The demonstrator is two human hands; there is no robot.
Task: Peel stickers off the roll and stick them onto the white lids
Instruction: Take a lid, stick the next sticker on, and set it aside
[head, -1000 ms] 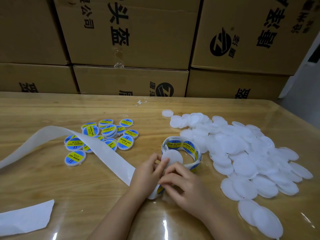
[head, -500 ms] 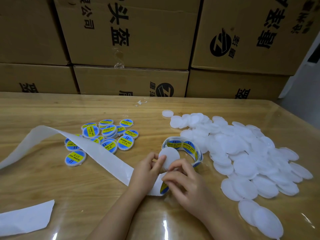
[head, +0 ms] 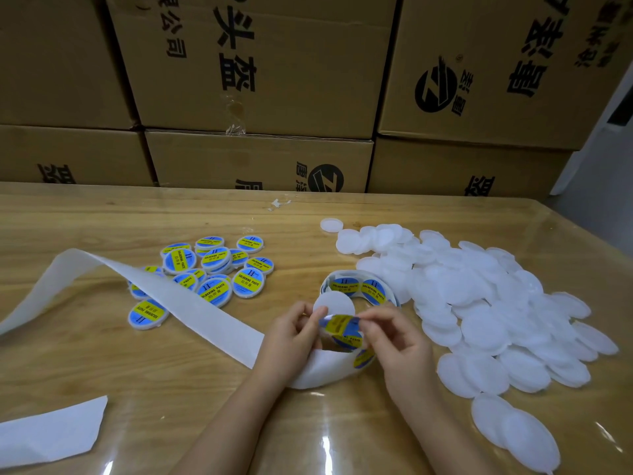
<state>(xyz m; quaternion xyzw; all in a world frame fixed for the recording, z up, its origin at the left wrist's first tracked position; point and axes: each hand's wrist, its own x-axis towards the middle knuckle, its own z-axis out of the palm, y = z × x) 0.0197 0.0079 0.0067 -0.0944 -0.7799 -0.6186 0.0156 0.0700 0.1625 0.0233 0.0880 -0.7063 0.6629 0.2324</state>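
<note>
My left hand (head: 291, 337) holds a bare white lid (head: 334, 303) upright between thumb and fingers, together with the backing strip. My right hand (head: 394, 337) pinches a blue and yellow sticker (head: 339, 323) lifted off the strip, just below the lid. The sticker roll (head: 363, 289) curls on the table right behind my hands. Its empty white backing strip (head: 154, 289) trails off to the left. A heap of plain white lids (head: 486, 303) lies to the right. Several labelled lids (head: 212, 269) are gathered at the left centre.
The wooden table (head: 102, 371) has a glossy cover. A torn piece of white backing paper (head: 48, 433) lies at the front left edge. Stacked cardboard boxes (head: 257, 80) wall off the back of the table.
My right hand has peeled a sticker off the strip and raised it to the lid. The lid in my left hand has risen slightly, and the backing strip has slid left.
</note>
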